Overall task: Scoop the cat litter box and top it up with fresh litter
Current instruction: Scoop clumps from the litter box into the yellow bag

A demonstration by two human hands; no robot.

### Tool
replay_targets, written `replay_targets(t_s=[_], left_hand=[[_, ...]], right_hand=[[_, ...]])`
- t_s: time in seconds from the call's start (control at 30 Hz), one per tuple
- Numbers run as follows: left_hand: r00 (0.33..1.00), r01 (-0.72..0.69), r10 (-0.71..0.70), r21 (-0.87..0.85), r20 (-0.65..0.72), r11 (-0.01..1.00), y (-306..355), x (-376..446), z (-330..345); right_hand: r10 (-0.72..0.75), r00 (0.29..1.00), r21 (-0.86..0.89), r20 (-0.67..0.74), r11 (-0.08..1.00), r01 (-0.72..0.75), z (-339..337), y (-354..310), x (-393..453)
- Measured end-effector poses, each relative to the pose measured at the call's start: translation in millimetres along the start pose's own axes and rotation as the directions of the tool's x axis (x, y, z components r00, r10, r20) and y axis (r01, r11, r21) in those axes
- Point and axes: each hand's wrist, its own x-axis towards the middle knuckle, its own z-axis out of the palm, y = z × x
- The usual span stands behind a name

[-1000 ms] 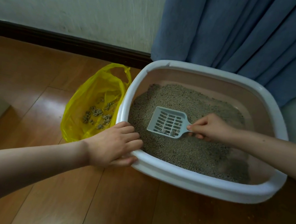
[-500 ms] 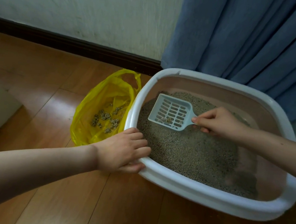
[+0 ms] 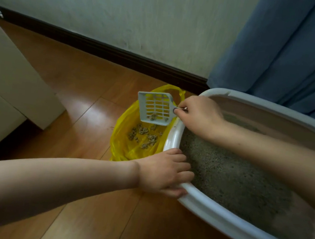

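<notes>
Right hand (image 3: 197, 114) pinched tight on the handle of the scoop (image 3: 155, 108), centre of frame. Scoop is tilted over the open yellow bag (image 3: 122, 134), slotted face toward camera, a few clumps (image 3: 153, 116) sitting at its lower edge. More clumps lie loose inside the bag, just below the scoop.

Left hand (image 3: 162, 172) curled over the near-left corner rim of the litter box (image 3: 172, 139), fingers (image 3: 178, 165) draped inside over the edge, thumb underneath. Closed on the rim, holding nothing else.

Litter box takes up the right side of frame, white rim, pinkish inner walls. Grey litter (image 3: 234, 179) covers most of the base; thinner toward the lower right, where the floor of the tray shows through. Right forearm crosses over the box from the right edge.

Bag sits on the wooden floor (image 3: 76, 92) directly against the left side of the box, mouth open.

Blue curtain (image 3: 301, 58) upper right, behind the box. Dark skirting board (image 3: 102, 46) along the wall. Pale cabinet (image 3: 7, 83) at left edge.
</notes>
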Motion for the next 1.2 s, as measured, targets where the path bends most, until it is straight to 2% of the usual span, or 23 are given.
replay_targets(t_s=[0.13, 0.23, 0.33, 0.47, 0.6, 0.67, 0.8, 0.87, 0.93, 0.97, 1.0, 1.03, 1.1, 1.2], left_hand=[[1.0, -0.007, 0.007, -0.005, -0.021, 1.0, 0, -1, 0], [1.0, -0.012, 0.012, 0.001, -0.023, 1.0, 0, -1, 1], [1.0, -0.007, 0.007, -0.003, -0.027, 1.0, -1, -1, 2], [1.0, -0.011, 0.01, -0.011, -0.021, 1.0, -1, -1, 1], [1.0, -0.004, 0.004, -0.009, -0.008, 1.0, 0, -1, 0], [1.0, -0.001, 0.001, -0.004, 0.001, 1.0, 0, -1, -1], [1.0, 0.008, -0.008, -0.004, 0.022, 1.0, 2, -1, -3], [0.999, 0.012, -0.012, -0.001, 0.038, 1.0, 2, 0, -4], [0.999, 0.021, -0.021, 0.003, 0.037, 1.0, 2, -1, -5], [0.999, 0.022, -0.023, 0.004, 0.034, 1.0, 2, 0, -5], [0.999, 0.021, -0.022, 0.006, 0.034, 1.0, 3, 0, -5], [0.999, 0.018, -0.018, 0.006, 0.033, 1.0, 3, 0, -6], [0.999, 0.008, -0.008, -0.001, 0.032, 1.0, 2, 0, -6], [0.999, -0.005, 0.005, 0.008, 0.043, 1.0, 0, -1, -5]], right_hand=[[-0.147, 0.987, -0.339, 0.066, 0.927, 0.161, 12, -16, 2], [-0.196, 0.973, -0.427, 0.121, 0.875, 0.229, 17, -19, -1], [-0.222, 0.963, -0.443, 0.154, 0.855, 0.268, 18, -15, -2], [-0.383, 0.919, -0.526, 0.088, 0.766, 0.37, 20, -9, -6], [-0.344, 0.926, -0.505, 0.154, 0.778, 0.373, 20, -6, -9], [-0.381, 0.919, -0.502, 0.099, 0.779, 0.376, 20, -3, -13], [-0.325, 0.929, -0.47, 0.176, 0.802, 0.369, 23, -4, -15], [-0.316, 0.937, -0.446, 0.15, 0.824, 0.35, 22, -3, -14], [-0.249, 0.96, -0.33, 0.126, 0.902, 0.277, 23, 1, -14], [-0.18, 0.979, -0.199, 0.099, 0.96, 0.197, 24, 5, -15], [-0.084, 0.993, -0.007, 0.081, 0.996, 0.085, 21, 8, -17], [0.016, 0.997, 0.226, 0.077, 0.974, -0.033, 16, 10, -19], [0.176, 0.973, 0.586, 0.148, 0.777, -0.23, 0, 15, -25], [0.254, 0.911, 0.825, 0.324, 0.396, -0.403, -29, 36, -43]])
